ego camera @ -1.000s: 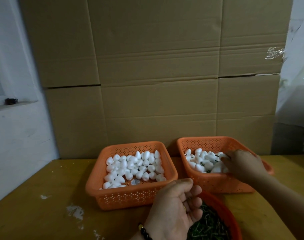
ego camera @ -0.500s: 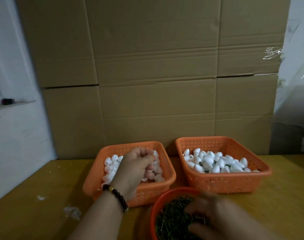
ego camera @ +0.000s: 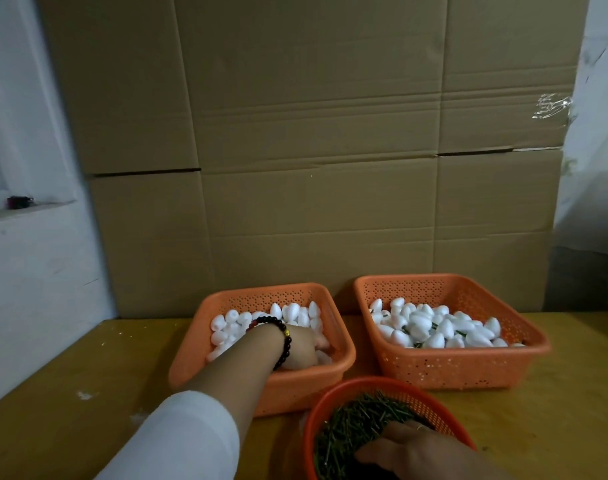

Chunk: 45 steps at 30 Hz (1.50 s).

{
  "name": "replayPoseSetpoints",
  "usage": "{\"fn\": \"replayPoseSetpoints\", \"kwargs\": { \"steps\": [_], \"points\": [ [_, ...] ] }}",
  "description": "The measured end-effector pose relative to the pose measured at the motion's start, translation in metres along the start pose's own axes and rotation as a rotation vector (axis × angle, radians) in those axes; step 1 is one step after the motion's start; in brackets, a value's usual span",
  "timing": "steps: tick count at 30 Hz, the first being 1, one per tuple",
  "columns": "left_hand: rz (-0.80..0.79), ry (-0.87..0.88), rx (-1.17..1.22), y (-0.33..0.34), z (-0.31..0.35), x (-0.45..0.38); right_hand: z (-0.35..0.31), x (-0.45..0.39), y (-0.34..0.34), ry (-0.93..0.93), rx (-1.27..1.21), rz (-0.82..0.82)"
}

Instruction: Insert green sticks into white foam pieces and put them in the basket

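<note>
Risk of grabbing several foam pieces (ego camera: 295, 315) under buried left hand (ego camera: 301, 351) or spilling sticks (ego camera: 354, 420) beneath right hand (ego camera: 420, 452); grip of either hidden, cannot tell.

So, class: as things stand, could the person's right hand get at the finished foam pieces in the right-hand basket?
Probably yes. The right hand rests in the round bowl of green sticks, just in front of the right basket, whose top is open with nothing between them.
</note>
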<state>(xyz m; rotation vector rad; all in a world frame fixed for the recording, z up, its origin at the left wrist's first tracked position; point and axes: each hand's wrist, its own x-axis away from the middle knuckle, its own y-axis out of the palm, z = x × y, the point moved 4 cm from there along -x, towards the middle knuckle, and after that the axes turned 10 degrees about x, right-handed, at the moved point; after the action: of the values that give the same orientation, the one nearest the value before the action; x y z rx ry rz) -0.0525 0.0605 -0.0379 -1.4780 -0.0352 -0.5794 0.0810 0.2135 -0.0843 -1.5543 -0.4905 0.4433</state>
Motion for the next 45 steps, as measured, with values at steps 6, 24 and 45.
{"fn": "replayPoseSetpoints", "kwargs": {
  "steps": [6, 24, 45],
  "points": [
    [-0.026, -0.051, -0.088, -0.003, 0.006, 0.002, -0.001, 0.001, 0.000, 0.037, -0.066, 0.032],
    [-0.019, 0.054, 0.222, 0.010, -0.018, -0.019, -0.004, 0.001, 0.000, 0.101, -0.093, 0.050],
    [0.313, 0.532, 1.963, 0.024, 0.023, 0.078, -0.007, 0.003, -0.006, 0.101, -0.114, 0.078]
  ]
}}
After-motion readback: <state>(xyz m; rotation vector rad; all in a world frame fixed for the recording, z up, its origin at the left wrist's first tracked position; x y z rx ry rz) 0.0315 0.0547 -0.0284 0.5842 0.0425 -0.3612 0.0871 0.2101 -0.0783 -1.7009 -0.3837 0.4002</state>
